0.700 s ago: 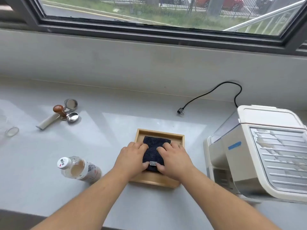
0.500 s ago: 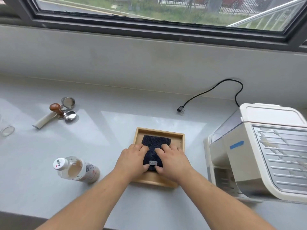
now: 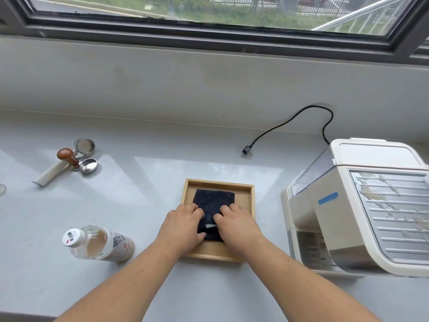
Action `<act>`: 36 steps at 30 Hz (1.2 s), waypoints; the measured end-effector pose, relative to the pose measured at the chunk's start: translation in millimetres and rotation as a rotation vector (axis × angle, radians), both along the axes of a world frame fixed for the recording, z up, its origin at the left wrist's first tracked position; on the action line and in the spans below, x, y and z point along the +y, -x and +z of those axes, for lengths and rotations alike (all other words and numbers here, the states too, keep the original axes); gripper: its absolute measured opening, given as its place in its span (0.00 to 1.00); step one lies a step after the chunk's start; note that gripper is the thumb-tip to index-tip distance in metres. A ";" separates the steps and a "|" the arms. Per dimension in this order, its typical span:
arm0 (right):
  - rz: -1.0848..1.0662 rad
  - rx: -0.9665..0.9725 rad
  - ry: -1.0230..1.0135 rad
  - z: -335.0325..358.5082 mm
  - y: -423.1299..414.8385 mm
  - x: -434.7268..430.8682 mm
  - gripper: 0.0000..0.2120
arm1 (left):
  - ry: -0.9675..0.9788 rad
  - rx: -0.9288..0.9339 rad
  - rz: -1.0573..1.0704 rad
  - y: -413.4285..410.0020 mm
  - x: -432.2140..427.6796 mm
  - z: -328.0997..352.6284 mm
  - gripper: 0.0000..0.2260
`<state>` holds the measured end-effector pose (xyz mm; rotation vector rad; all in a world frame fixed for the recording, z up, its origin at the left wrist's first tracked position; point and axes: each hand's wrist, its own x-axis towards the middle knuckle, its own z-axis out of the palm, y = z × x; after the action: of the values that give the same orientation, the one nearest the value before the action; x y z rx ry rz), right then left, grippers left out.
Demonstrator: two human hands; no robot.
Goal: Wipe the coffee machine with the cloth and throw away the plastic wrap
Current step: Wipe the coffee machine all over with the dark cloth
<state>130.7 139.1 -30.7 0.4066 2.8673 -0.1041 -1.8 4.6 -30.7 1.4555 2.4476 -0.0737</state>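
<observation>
A dark blue folded cloth lies in a shallow wooden tray at the middle of the counter. My left hand rests on the cloth's left near part, fingers curled onto it. My right hand presses on its right near part, next to a small white label. The cream coffee machine stands to the right of the tray, with whitish smears on its ribbed front panel and a strip of blue tape on its side. I see no plastic wrap that I can tell apart.
A plastic bottle with a white cap stands near my left forearm. At far left lie a wooden-knobbed tamper, metal filter baskets and a white handle. The machine's black cord and plug lie behind the tray. A window wall backs the counter.
Both hands have slid a little toward me along the cloth, uncovering more of its far part. The cloth stays in the tray.
</observation>
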 end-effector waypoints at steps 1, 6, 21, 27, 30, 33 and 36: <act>-0.002 0.003 0.003 0.6 1.6 0.2 0.10 | 0.001 0.000 -0.001 -0.2 0.0 -0.2 0.24; -0.062 0.097 0.100 12.4 9.6 -2.4 0.07 | -0.005 -0.010 0.016 -2.1 0.3 3.4 0.23; -0.158 0.332 0.241 112.4 6.0 12.8 0.07 | -0.186 -0.094 0.174 0.8 16.6 70.5 0.07; -0.194 0.418 0.241 153.7 -1.5 29.2 0.07 | -0.206 -0.055 0.226 1.7 23.3 96.9 0.10; -0.190 0.412 0.214 170.9 -9.3 43.0 0.08 | -0.283 -0.087 0.283 6.0 23.4 113.0 0.09; -0.214 0.380 0.195 183.3 -18.1 57.0 0.09 | -0.394 -0.141 0.343 11.4 25.6 136.2 0.10; -0.232 0.330 0.176 194.1 -26.7 65.6 0.10 | -0.452 -0.134 0.324 15.1 32.0 159.2 0.09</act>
<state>157.4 204.7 163.3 0.7463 3.0806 -0.5060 -16.9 36.6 128.5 1.1412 2.6565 0.6598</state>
